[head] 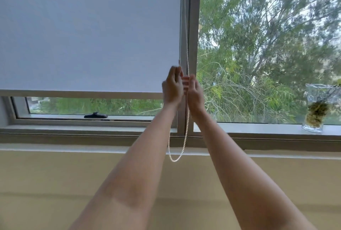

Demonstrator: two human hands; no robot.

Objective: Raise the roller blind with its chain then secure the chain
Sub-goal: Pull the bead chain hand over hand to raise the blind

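The white beaded chain hangs vertically beside the pale fabric roller blind; left hand and right hand both grasp it, a clear glass vase well apart rightward.

Roller blind left, vase far right on the sill — chain between.

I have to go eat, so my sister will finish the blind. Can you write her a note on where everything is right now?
Left hand: closed on the chain's left strand.
Right hand: closed on the right strand.
Chain: its loop hangs free below the hands, in front of the sill.
Roller blind: raised only slightly; its bottom bar sits just above the window handle.
Left: raise it the rest of the way, then secure the chain.
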